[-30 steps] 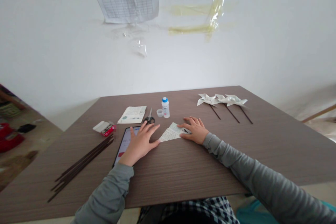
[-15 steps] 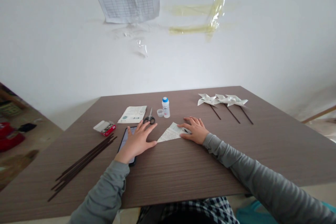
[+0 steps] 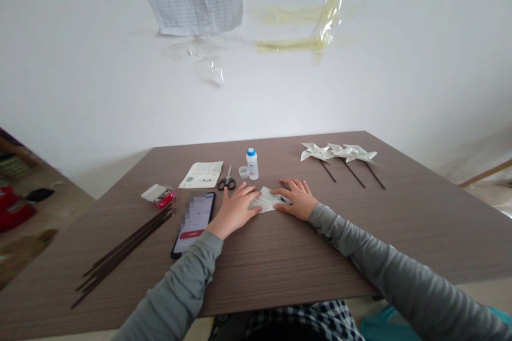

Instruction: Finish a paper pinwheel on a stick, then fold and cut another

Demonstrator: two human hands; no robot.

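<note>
A folded, printed paper piece (image 3: 264,200) lies on the brown table between my hands. My left hand (image 3: 236,210) rests over its left end, palm down with the fingers apart. On its right end lies my right hand (image 3: 296,200), also with fingers spread. Neither hand grips the paper; both press or touch it flat. Just beyond it stand a white bottle with a blue cap (image 3: 252,164) and a small clear cup (image 3: 244,172). Scissors with black handles (image 3: 226,181) lie past my left hand.
A phone (image 3: 193,224) lies beside my left forearm. Farther left are dark sticks (image 3: 124,253), an open red box (image 3: 160,195) and a paper stack (image 3: 201,175). Three paper pinwheels (image 3: 350,153) on sticks lie at the back right. A wall rises behind the table (image 3: 400,213).
My left hand has moved right, from over the phone onto the left end of the folded paper. The phone screen now shows. My right hand has stayed in place.
</note>
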